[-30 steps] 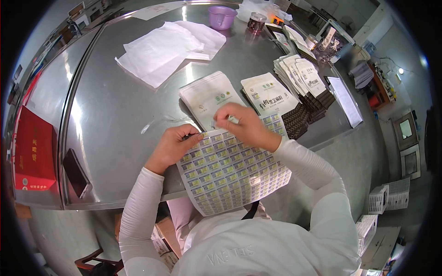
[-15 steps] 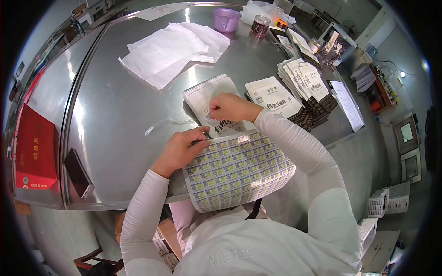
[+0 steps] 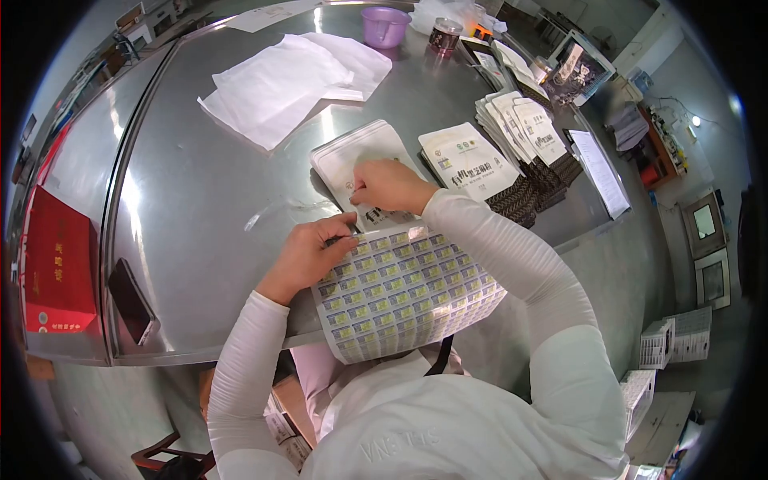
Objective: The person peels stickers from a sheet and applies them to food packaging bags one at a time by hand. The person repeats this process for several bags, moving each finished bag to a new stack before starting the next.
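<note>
My left hand [image 3: 308,254] pinches the upper left corner of a sheet of small yellow-green and blue stickers [image 3: 400,296]. The sheet hangs over the table's front edge towards my body and curves at its lower end. My right hand [image 3: 388,186] is closed over the top pouch of a stack of white pouches [image 3: 376,140] with black Chinese lettering. Its fingertips are curled down at the pouch's left part; whatever they hold is hidden. To the right lies another white pouch [image 3: 468,156], bearing a small sticker near its left edge.
More pouches [image 3: 520,124] lie fanned at the right, beside a paper list [image 3: 598,172]. White sheets [image 3: 280,88], a purple jug [image 3: 384,28] and a jar [image 3: 445,36] are farther back. A phone [image 3: 132,300] and a red bag [image 3: 60,260] lie at the left.
My right hand has moved slightly down and left over the top pouch, with its fingers still curled. My left hand keeps hold of the sticker sheet. The whole view has shifted a little.
</note>
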`<state>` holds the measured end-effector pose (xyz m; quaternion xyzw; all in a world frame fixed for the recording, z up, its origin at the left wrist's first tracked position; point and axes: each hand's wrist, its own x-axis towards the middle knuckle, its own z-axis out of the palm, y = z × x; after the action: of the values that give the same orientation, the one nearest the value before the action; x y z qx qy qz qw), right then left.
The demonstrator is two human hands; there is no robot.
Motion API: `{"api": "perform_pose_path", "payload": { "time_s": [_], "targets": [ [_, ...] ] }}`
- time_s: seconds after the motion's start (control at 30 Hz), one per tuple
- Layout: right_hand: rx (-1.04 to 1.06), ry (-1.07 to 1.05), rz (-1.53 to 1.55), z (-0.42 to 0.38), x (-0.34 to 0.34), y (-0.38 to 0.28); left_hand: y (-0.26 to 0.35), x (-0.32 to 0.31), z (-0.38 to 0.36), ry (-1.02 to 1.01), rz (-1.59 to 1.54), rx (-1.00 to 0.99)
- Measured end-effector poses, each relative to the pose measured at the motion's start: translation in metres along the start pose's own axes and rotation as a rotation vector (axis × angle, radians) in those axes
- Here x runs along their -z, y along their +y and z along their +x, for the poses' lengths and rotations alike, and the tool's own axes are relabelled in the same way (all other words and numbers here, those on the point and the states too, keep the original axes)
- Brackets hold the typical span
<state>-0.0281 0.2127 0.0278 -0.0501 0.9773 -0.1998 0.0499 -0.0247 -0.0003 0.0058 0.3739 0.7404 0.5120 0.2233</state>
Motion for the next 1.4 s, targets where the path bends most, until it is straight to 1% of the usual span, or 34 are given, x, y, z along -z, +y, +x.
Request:
{"api": "perform_pose_path", "payload": {
  "time_s": [0.03, 0.13, 0.23, 0.33, 0.37, 0.4, 0.47, 0.5, 0.57, 0.67, 0.77, 0.87, 0.9, 0.97, 1.0, 1.07, 1.1, 1.17, 1.2, 1.27, 1.33, 1.4],
  "targets": [
    [-0.036, -0.003, -0.001, 0.000, 0.000, 0.000, 0.000, -0.001, 0.000, -0.005, 0.003, -0.002],
    [-0.081, 0.145, -0.009, -0.009, 0.001, 0.009, 0.000, 0.000, -0.001, -0.005, 0.004, -0.016],
    [-0.258, 0.212, -0.002, -0.019, 0.012, 0.018, -0.003, -0.001, -0.001, 0.020, -0.006, -0.052],
    [-0.349, 0.309, -0.080, -0.030, 0.018, 0.025, -0.005, -0.003, 0.000, 0.040, 0.045, -0.129],
    [-0.393, 0.267, -0.055, -0.031, 0.021, 0.026, -0.005, -0.002, 0.002, 0.026, 0.079, -0.159],
    [-0.385, 0.255, -0.058, -0.032, 0.021, 0.027, -0.004, -0.002, 0.003, 0.012, 0.114, -0.190],
    [-0.370, 0.228, -0.064, -0.032, 0.015, 0.035, 0.002, -0.003, 0.004, 0.001, 0.116, -0.140],
    [-0.326, 0.322, -0.097, -0.035, 0.010, 0.036, 0.004, -0.004, 0.004, -0.004, 0.116, -0.113],
    [-0.231, 0.510, -0.163, -0.040, 0.002, 0.037, 0.003, -0.003, 0.005, -0.006, 0.107, -0.120],
    [-0.238, 0.567, 0.403, -0.038, 0.005, 0.048, -0.003, -0.005, 0.005, 0.017, 0.090, -0.141],
    [-0.140, 0.464, 0.847, -0.040, 0.025, 0.064, -0.002, -0.005, 0.003, 0.034, 0.087, -0.178],
    [-0.080, 0.575, 0.876, -0.039, 0.052, 0.101, 0.004, -0.004, 0.001, 0.032, 0.031, -0.170],
    [-0.135, 0.579, 0.768, -0.041, 0.062, 0.118, 0.006, -0.004, 0.001, 0.032, -0.001, -0.159],
    [-0.237, 0.580, 0.550, -0.045, 0.075, 0.154, 0.008, -0.003, 0.000, 0.002, 0.039, -0.102],
    [-0.283, 0.591, 0.407, -0.049, 0.078, 0.165, 0.010, -0.001, 0.000, -0.010, 0.061, -0.075],
    [-0.375, 0.608, 0.125, -0.052, 0.077, 0.185, 0.010, -0.001, -0.001, -0.022, 0.013, -0.031],
    [-0.338, 0.712, -0.193, -0.049, 0.069, 0.194, 0.010, -0.002, -0.001, -0.030, -0.010, -0.006],
    [-0.103, 0.753, -0.206, -0.045, 0.060, 0.163, 0.008, -0.002, 0.001, -0.019, 0.004, 0.005],
    [0.013, 0.766, -0.209, -0.045, 0.053, 0.136, 0.006, -0.004, 0.000, -0.015, 0.009, 0.016],
    [0.057, 0.354, 0.282, -0.062, 0.039, 0.053, 0.002, -0.006, 0.001, -0.015, 0.000, 0.017],
    [0.304, 0.154, 0.069, -0.078, 0.026, 0.005, 0.002, -0.004, 0.003, -0.010, 0.001, 0.024],
    [0.278, 0.078, 0.060, -0.080, 0.012, -0.014, 0.006, -0.003, 0.002, -0.002, 0.007, 0.038]
  ]
}}
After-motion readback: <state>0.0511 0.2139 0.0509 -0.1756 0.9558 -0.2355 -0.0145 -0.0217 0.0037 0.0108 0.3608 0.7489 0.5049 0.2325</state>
